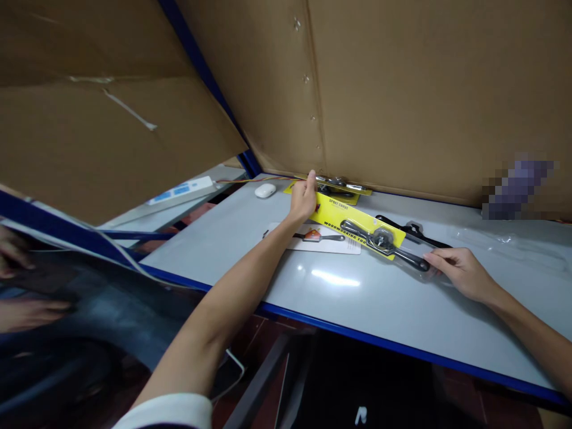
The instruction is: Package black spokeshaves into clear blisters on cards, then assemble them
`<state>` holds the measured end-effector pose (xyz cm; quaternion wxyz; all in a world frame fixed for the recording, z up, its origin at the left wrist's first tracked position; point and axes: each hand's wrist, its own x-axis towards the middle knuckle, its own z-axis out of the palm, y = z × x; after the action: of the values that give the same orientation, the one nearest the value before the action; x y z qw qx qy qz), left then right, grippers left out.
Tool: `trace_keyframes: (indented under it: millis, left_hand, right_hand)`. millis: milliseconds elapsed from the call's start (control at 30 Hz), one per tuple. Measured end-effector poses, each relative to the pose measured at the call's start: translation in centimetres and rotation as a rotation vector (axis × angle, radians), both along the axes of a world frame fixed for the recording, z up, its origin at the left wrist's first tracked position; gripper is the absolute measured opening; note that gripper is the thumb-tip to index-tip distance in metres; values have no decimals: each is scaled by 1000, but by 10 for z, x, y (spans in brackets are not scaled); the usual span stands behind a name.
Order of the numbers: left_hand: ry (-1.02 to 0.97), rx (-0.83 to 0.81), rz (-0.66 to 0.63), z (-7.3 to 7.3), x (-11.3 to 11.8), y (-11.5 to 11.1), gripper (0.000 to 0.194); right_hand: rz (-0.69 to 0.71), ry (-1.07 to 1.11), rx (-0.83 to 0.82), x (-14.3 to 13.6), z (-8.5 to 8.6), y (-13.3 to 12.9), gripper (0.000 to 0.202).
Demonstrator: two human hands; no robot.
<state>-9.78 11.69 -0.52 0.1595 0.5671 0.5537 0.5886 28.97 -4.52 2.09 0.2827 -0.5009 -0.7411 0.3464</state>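
A black spokeshave [382,239] lies against a yellow card [342,213] printed "SPOKE SHAVE", partly covered by a clear plastic shell. My left hand [304,199] grips the card's left end, thumb pointing up. At the opposite end, my right hand [465,273] pinches the clear plastic near the spokeshave's handle tip. The card tilts down to the right above the table. Just behind it is another black spokeshave [413,229], partly hidden by the card. Beneath the card's left part lies a white printed card [352,245] with a tool picture.
Packaged tools on yellow cards [364,190] are stacked by the cardboard wall [402,107]. Clear plastic packaging [509,241] lies at right. A small white case [265,190] sits at the table's left, near a power strip [181,190]. Another person's hands [31,313] show at far left.
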Motion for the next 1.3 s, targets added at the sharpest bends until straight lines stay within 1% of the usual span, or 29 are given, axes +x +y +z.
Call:
trace_keyframes:
  millis: [67, 200, 300, 467, 567, 633, 733, 800, 867, 933, 1000, 1067, 1133, 1200, 1267, 1300]
  left_hand:
    - [-15, -12, 21, -3, 2, 0, 80]
    - [-4, -3, 63, -6, 8, 0, 78]
    - [16, 7, 87, -5, 10, -1, 78]
    - [-1, 7, 124, -3, 19, -5, 74]
    - [-13, -6, 99, -1, 26, -10, 67]
    - [-27, 3, 76, 2, 30, -12, 59]
    - [-80, 21, 50, 6, 34, -15, 45]
    - [-106, 27, 43, 7, 37, -17, 39]
    - [-111, 33, 44, 8, 40, -18, 36]
    - [-107, 39, 48, 8, 43, -18, 35]
    - [-111, 56, 75, 9, 43, -15, 34]
    - [-132, 82, 135, 11, 36, -9, 33]
    - [-165, 108, 216, 13, 19, 0, 30]
    - [-199, 114, 294, 14, -8, 10, 29]
    - [-212, 115, 408, 13, -37, 19, 31]
    - [-215, 115, 433, 13, -51, 22, 33]
  right_hand:
    - [4, 26, -15, -3, 2, -1, 62]
    - [-31, 87, -87, -7, 4, 0, 57]
    - [-59, 98, -76, -7, 2, 0, 53]
    - [-29, 57, -87, -8, 0, -3, 42]
    - [7, 88, -72, -13, 0, -8, 37]
    - [16, 120, -74, -16, 2, -11, 39]
    - [-7, 136, -95, -18, 5, -13, 57]
    - [-27, 136, -106, -19, 6, -14, 67]
    - [-38, 146, -120, -19, 5, -15, 73]
    - [-40, 153, -119, -21, 4, -15, 68]
    - [-49, 147, -89, -21, 3, -15, 56]
    - [-74, 125, -55, -20, 3, -14, 48]
    - [-111, 100, -33, -15, 4, -11, 46]
    - [-136, 82, -18, -8, 4, -6, 44]
    - [-147, 77, -9, 0, 4, -1, 43]
    - [-147, 80, -13, 4, 3, 1, 43]
